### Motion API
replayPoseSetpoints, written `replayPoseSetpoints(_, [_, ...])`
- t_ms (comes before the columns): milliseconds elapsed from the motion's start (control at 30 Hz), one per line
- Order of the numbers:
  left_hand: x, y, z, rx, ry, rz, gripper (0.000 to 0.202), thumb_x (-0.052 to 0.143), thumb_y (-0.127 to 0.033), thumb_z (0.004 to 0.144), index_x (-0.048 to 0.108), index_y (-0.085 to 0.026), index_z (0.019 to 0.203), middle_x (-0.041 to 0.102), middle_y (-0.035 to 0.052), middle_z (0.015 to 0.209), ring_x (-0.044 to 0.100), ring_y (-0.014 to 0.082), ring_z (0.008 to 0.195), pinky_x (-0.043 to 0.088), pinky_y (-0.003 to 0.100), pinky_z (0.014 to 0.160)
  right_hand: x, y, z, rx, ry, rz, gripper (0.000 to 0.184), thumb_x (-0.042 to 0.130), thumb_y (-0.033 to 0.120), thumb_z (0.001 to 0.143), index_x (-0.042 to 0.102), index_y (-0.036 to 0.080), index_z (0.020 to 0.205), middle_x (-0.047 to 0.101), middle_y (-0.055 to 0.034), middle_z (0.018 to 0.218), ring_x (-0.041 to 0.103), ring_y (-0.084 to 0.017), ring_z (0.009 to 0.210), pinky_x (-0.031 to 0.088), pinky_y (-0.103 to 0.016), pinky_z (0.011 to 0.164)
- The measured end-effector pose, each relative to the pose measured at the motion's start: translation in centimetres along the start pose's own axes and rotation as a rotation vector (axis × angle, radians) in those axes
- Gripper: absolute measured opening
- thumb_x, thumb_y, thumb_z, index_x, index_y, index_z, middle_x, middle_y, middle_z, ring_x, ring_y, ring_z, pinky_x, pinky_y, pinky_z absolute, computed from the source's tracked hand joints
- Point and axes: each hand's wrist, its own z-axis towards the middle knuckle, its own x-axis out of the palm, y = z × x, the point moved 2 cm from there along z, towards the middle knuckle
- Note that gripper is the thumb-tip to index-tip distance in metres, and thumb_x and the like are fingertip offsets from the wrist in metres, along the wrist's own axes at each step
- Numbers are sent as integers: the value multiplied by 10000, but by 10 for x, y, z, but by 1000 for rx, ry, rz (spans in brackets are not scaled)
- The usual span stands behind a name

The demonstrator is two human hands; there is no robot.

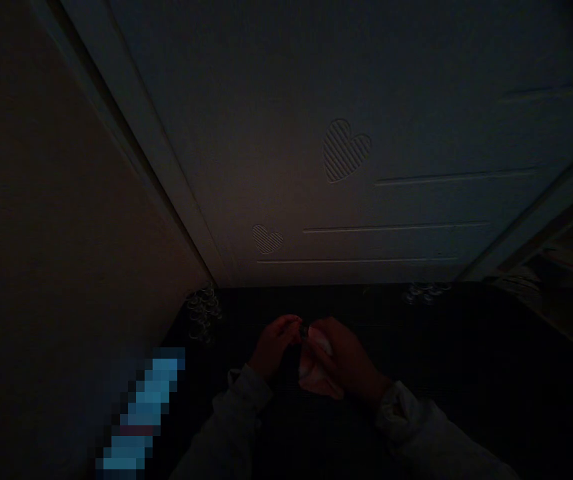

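The scene is very dark. My left hand [271, 347] is closed, its fingertips pinching near a small dark object [304, 330] whose kind I cannot make out. Close against it, my right hand [346, 353] is closed on a pale pinkish cloth [316, 377], which hangs below the fingers. The fingertips of both hands nearly meet around the small object. On the dark surface to the left lies a cluster of small shiny ring-like things [203, 312]. Another such cluster [426, 292] lies farther back on the right.
A pale panel [246, 133] with embossed hearts and lines rises behind the dark tabletop [286, 440]. A brownish wall [66, 200] stands on the left. At lower left a bright pixelated screen-like patch [141, 413] glows. Indistinct items [561, 267] sit at the far right.
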Motion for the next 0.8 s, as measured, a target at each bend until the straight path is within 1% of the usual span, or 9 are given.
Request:
replayPoseSetpoints(133, [-1,1,0,-12,-4,-19,320,610,-393,719,637,-155,931,602,-13,661,555,149,661,427,275,661,0,-1,0,51,31,63,177,457,268,868,552,182,990,627,-77,899,592,-210,827,470,-334,725])
replayPoseSetpoints(300, [-1,3,0,-6,37,-47,432,657,-333,689,600,-172,1086,638,15,802,577,167,765,432,299,744,-2,-2,0,98,34,121,179,449,288,877,551,181,978,628,-68,901,594,-198,820,462,-320,727])
replayPoseSetpoints(467, [-2,3,-1,-8,49,-41,376,657,-307,690,627,-187,1044,651,37,889,580,196,864,426,321,793,-4,-3,0,123,43,181,190,450,292,878,543,182,1002,626,-66,920,595,-188,820,462,-306,716])
replayPoseSetpoints(533, [-2,1,-1,-11,51,-41,365,661,-298,680,636,-185,1025,653,36,892,580,196,864,424,318,793,-5,-2,0,136,43,194,181,450,283,876,544,182,993,626,-63,914,593,-186,822,461,-305,721])
replayPoseSetpoints(700, [-2,0,0,-10,58,-50,336,625,-305,702,642,-175,1011,655,21,813,575,167,764,430,297,747,-5,-2,1,165,51,197,174,454,293,873,541,180,973,626,-56,891,590,-182,800,454,-304,711])
replayPoseSetpoints(800, [-2,2,0,-11,55,-52,323,622,-307,705,643,-175,999,653,17,803,565,157,739,428,288,726,-4,-3,1,163,64,191,170,444,293,876,537,179,962,623,-58,886,588,-184,798,449,-306,710])
